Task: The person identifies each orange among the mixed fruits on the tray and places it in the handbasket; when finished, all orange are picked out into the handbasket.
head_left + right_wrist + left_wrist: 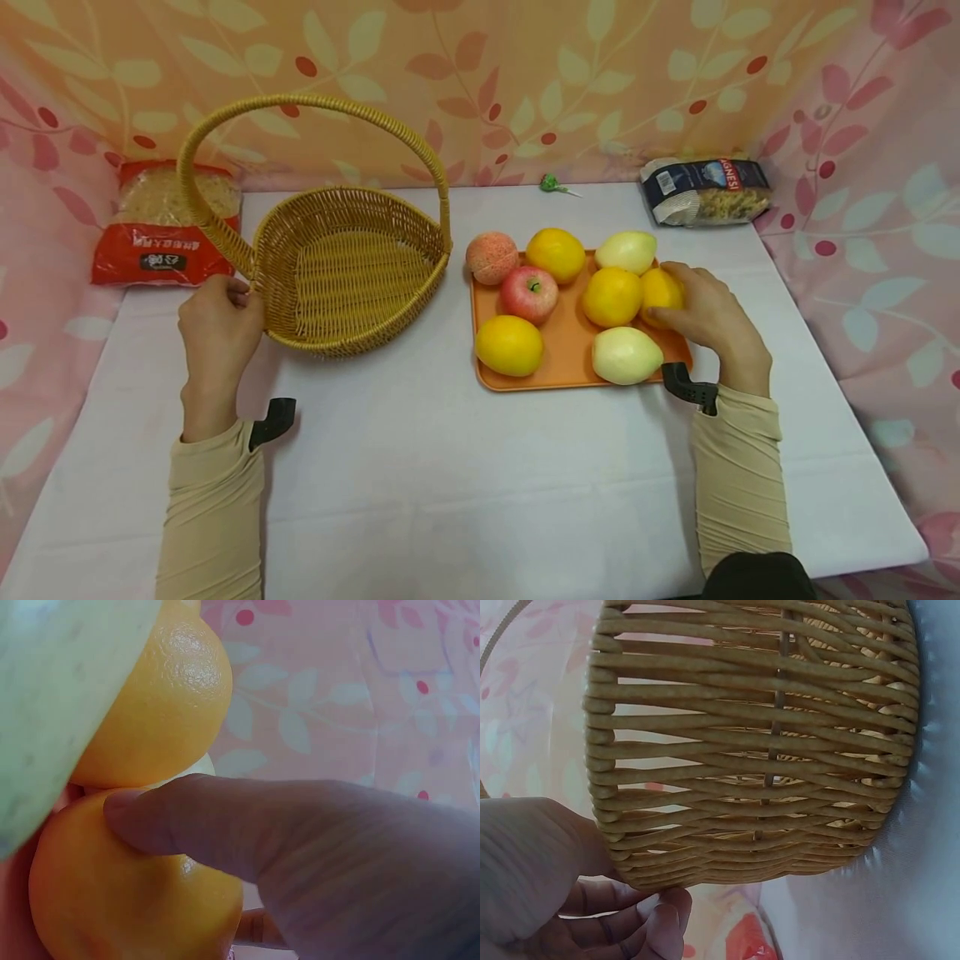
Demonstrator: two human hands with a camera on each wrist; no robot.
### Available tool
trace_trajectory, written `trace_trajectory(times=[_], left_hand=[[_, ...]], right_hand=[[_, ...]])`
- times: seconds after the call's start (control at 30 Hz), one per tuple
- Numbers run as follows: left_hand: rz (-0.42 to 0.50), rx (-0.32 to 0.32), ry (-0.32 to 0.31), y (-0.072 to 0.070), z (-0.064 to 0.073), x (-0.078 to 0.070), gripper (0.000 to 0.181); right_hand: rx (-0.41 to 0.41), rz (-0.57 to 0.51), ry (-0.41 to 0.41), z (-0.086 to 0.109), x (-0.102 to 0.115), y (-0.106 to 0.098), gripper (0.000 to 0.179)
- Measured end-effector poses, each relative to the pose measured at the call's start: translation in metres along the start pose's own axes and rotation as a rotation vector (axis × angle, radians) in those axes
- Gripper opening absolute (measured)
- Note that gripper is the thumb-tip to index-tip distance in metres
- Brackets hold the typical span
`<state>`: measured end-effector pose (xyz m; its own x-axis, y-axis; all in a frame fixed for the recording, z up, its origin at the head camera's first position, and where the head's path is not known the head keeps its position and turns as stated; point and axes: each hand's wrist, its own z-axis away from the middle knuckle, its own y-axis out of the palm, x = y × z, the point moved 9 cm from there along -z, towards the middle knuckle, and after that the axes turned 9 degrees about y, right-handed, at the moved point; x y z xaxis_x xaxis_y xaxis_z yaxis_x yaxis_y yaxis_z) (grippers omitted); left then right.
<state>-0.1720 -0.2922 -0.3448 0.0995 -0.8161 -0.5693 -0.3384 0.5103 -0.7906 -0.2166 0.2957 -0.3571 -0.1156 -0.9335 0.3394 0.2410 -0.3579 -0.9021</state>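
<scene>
My left hand (pixel 221 333) pinches the left rim of a woven wicker basket (pixel 360 340) with a tall arched handle. In the left wrist view the thumb and fingers (pixel 664 922) meet at the basket's edge. On the right, my right hand (pixel 716 317) grips an orange (pixel 660 292) at the right side of an orange tray (pixel 570 358). Up close in the right wrist view, the thumb lies across the orange (pixel 127 892). Beside it on the tray are another orange (pixel 611 297), a pale green fruit (pixel 627 356) in front and a similar one (pixel 627 252) behind.
Also on the tray are a red apple (pixel 529 293), a pink peach-like fruit (pixel 492 257) and yellow fruits (pixel 510 345). A red bag (pixel 161 237) lies behind the left hand. A pasta packet (pixel 708 193) and a green lollipop (pixel 551 182) lie along the back.
</scene>
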Motion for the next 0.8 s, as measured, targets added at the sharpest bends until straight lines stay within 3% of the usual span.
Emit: trace_trajectory(times=[0.5,0.8], left_hand=[[-0.019,-0.021,0.039,-0.002,0.001,-0.007,0.029],[-0.029,-0.048,0.072,-0.003,0.001,-0.008,0.028]], right_hand=[[-0.093,0.013,0.051,0.008,0.0,-0.014,0.07],[-0.261,-0.045,0.016,0.021,0.01,-0.035,0.065]])
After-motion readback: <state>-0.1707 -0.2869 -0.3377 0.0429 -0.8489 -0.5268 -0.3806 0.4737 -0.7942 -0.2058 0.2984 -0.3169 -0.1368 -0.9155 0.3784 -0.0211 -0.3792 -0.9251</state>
